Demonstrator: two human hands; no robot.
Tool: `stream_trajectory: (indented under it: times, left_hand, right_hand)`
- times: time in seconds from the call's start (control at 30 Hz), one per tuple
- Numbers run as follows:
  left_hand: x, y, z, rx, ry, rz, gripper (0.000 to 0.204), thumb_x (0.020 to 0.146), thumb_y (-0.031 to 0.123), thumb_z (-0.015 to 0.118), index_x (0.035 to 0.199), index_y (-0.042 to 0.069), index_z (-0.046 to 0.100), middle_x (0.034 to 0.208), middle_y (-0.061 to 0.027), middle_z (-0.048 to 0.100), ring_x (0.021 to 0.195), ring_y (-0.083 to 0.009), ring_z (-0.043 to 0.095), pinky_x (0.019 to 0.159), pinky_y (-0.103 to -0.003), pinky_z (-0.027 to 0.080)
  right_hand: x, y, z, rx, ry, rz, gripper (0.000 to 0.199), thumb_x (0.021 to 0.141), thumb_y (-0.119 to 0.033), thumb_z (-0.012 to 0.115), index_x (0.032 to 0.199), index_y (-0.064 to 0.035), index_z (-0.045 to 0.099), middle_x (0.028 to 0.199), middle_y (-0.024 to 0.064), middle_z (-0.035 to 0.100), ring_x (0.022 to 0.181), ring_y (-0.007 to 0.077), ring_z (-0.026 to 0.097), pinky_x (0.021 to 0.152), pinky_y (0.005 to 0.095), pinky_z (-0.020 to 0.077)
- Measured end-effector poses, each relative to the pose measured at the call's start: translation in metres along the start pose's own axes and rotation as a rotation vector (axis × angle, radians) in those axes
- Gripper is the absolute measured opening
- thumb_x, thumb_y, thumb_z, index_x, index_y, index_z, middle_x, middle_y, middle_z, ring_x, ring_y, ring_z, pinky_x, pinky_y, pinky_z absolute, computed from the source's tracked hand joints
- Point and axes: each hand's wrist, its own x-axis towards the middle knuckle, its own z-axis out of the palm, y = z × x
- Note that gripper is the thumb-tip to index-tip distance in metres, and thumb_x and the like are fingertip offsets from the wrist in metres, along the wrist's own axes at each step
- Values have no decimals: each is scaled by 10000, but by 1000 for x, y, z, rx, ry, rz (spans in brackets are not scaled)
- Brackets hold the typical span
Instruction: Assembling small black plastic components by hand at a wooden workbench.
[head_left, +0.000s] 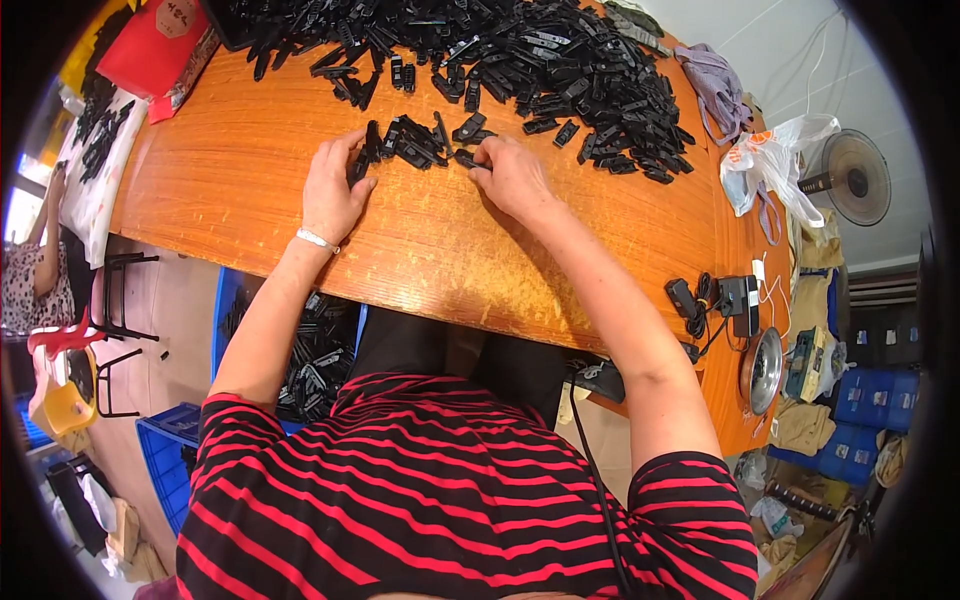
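Wood: one orange table [420, 250] is seen.
Left hand [333, 190]: one black plastic piece [358, 166] is pinched.
Right hand [512, 177]: one small black piece [466, 158] is pinched.
Between hands: about six loose pieces [415, 143].
Far: one big heap [540, 60], too many to count.

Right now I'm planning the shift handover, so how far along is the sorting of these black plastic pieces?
Done: black pieces fill the blue crate. In hand: left hand and right hand work a small cluster. Left: a large heap on the table.

Both hands forward, fingers curled.
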Motion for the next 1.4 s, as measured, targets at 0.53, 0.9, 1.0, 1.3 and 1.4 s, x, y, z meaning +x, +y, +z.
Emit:
stream_trajectory:
  times: [0.53, 0.9, 1.0, 1.3, 1.4]
  left_hand:
    - [-10, -16, -20, -46, -13, -214, 309, 779, 4, 665, 1082, 12, 607, 903, -98, 648, 802, -194, 635, 742, -289, 502]
    - [-14, 21, -39, -816, -320, -514, 292, 864, 37, 622, 1150, 1, 580, 897, -15, 625, 795, -48, 564, 735, -187, 468]
    - [-11, 36, -34, -973, -321, -589, 199, 899, 133, 613, 1069, 30, 618, 835, 4, 615, 737, -45, 555, 682, -173, 451]
    - [-28, 34, -17, -718, -259, -540, 121, 854, 123, 671, 838, 17, 615, 656, 11, 570, 560, -53, 504, 504, -195, 412]
    - [-30, 29, -9, -672, -238, -547, 120, 827, 93, 691, 822, 3, 612, 650, 10, 560, 559, -58, 499, 503, -207, 413]
  right_hand:
    - [-43, -60, 34, 180, -14, -391, 157, 754, -161, 714, 826, -71, 608, 843, 81, 575, 737, 254, 609, 636, 362, 491]
    - [-26, -67, 14, 409, 320, -446, 236, 805, -92, 657, 1035, -58, 614, 895, 101, 613, 700, 231, 636, 635, 320, 512]
    - [-24, -59, 10, 573, 118, -446, 101, 851, -86, 633, 925, -17, 632, 724, 45, 599, 526, 81, 567, 483, 216, 453]
    - [-45, -59, 11, 966, -307, 265, 121, 901, -105, 591, 877, 9, 556, 627, 44, 594, 461, 82, 541, 396, 221, 440]
    - [-46, -59, 18, 973, -306, 298, 133, 902, -110, 590, 874, 5, 530, 620, 48, 588, 443, 86, 530, 382, 226, 438]
